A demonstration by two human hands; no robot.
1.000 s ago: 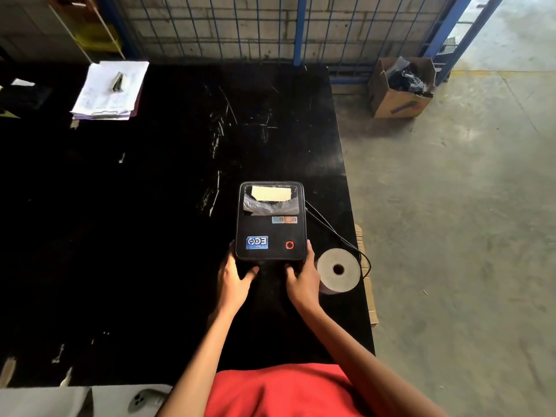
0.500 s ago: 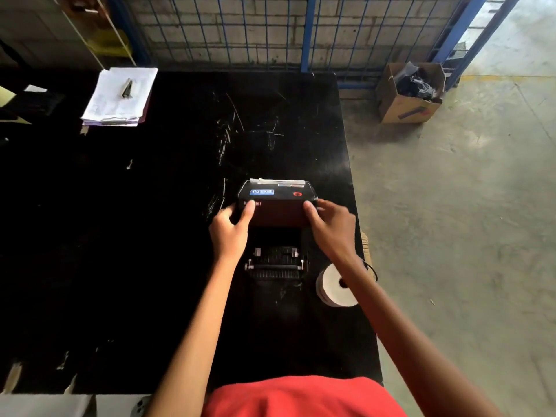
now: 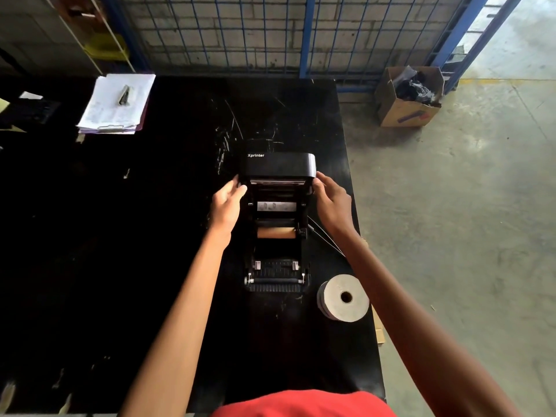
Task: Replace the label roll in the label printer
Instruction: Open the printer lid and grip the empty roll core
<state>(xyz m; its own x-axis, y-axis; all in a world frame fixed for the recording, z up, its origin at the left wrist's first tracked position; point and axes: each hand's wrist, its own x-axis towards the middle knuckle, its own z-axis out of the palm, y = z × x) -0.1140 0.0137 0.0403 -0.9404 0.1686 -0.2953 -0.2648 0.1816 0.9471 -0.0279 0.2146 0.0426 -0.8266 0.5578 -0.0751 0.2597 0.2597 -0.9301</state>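
The black label printer (image 3: 276, 278) sits on the black table (image 3: 150, 236) with its lid (image 3: 278, 165) swung fully up and back. Inside, a brown, nearly bare cardboard core (image 3: 275, 233) rests in the roll bay. My left hand (image 3: 227, 203) touches the lid's left edge and my right hand (image 3: 332, 200) touches its right edge, fingers curled on the lid. A fresh white label roll (image 3: 343, 297) lies flat on the table, just right of the printer's front.
A clipboard with papers (image 3: 115, 105) lies at the table's far left. A thin cable (image 3: 326, 239) runs from the printer's right side. A wire fence (image 3: 240, 31) backs the table. An open cardboard box (image 3: 409, 97) stands on the concrete floor to the right.
Both hands went from the printer's front edge up with the lid. The lid swung from closed to fully open, exposing the roll bay and the core.
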